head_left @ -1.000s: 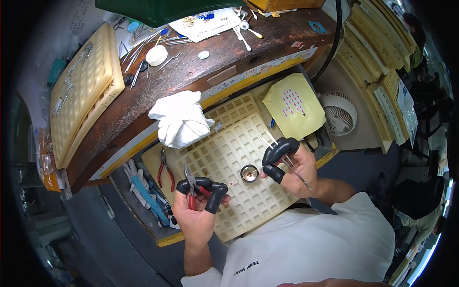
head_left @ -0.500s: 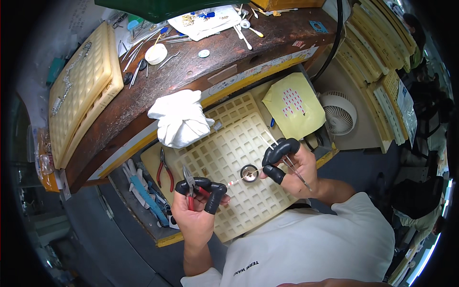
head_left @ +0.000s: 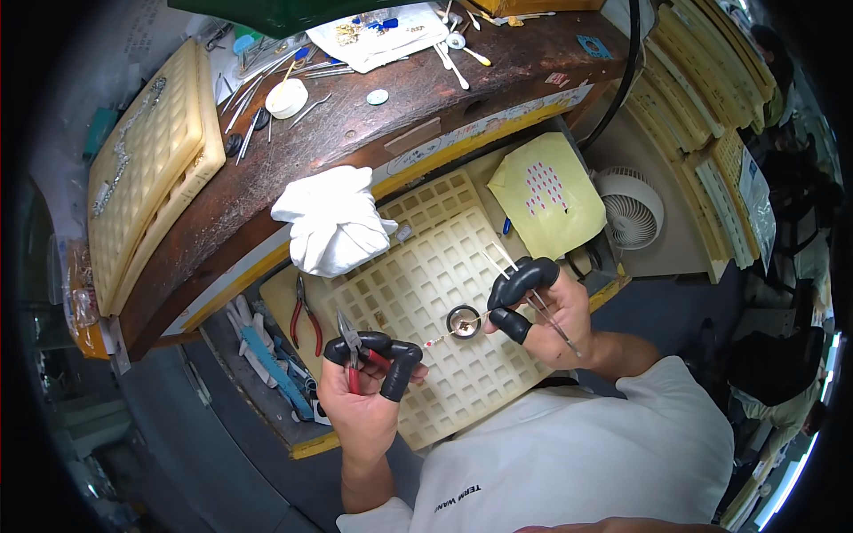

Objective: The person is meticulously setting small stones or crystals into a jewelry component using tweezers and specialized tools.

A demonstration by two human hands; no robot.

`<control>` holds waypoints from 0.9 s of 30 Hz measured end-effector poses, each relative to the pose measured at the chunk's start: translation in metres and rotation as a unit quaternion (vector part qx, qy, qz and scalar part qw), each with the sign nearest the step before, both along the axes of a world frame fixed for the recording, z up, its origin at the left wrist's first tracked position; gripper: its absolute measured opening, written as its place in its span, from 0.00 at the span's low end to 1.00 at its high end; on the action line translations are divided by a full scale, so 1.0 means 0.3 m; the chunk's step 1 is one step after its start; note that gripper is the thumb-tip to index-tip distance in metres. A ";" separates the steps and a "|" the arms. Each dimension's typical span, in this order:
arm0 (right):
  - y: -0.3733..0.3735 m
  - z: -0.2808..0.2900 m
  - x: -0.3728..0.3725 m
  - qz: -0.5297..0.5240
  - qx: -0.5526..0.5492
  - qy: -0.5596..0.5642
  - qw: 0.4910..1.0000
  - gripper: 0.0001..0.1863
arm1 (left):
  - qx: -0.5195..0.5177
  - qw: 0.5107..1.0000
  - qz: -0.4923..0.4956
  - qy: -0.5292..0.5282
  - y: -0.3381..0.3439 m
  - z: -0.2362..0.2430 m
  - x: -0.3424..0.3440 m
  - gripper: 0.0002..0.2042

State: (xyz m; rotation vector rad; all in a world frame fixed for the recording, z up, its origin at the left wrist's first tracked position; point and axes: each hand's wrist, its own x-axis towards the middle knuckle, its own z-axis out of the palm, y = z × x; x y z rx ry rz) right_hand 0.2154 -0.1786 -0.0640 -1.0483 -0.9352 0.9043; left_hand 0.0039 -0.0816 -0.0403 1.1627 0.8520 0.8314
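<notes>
My left hand [head_left: 366, 400], with black finger cots, grips red-handled pliers [head_left: 348, 334] whose jaws point upward. My right hand [head_left: 555, 324], also in finger cots, holds metal tweezers [head_left: 563, 334] and slim pale sticks [head_left: 498, 256]. A fine chain [head_left: 481, 316] runs from its thumb and finger leftward toward my left hand, with a small red piece [head_left: 430, 343] on it. Behind the chain, a small dark-rimmed round dish [head_left: 463, 310] sits on the cream gridded tray [head_left: 449, 404]. Whether the chain's left end is held I cannot tell.
A white bundled cloth [head_left: 330, 222], red-handled pliers [head_left: 313, 327] and a yellow sheet [head_left: 546, 231] surround the tray. The wooden bench [head_left: 418, 89] carries tools, swabs and stacked trays [head_left: 151, 169]. A fan [head_left: 629, 209] stands at right; a drawer with tools [head_left: 271, 364] lies lower left.
</notes>
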 end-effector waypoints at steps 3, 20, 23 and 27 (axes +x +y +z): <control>0.000 -0.006 0.001 -0.002 -0.003 -0.002 1.000 0.15 | -0.001 1.000 0.003 0.000 0.002 -0.002 0.002 0.15; 0.005 -0.009 0.001 -0.002 -0.011 0.004 1.000 0.14 | -0.007 1.000 0.011 0.007 0.007 -0.010 0.004 0.15; 0.003 -0.007 0.001 -0.003 -0.017 0.003 1.000 0.14 | -0.007 1.000 0.011 0.006 0.006 -0.010 0.004 0.15; 0.003 -0.006 -0.001 -0.001 -0.017 0.011 1.000 0.14 | -0.005 1.000 0.013 0.006 0.005 -0.012 0.004 0.15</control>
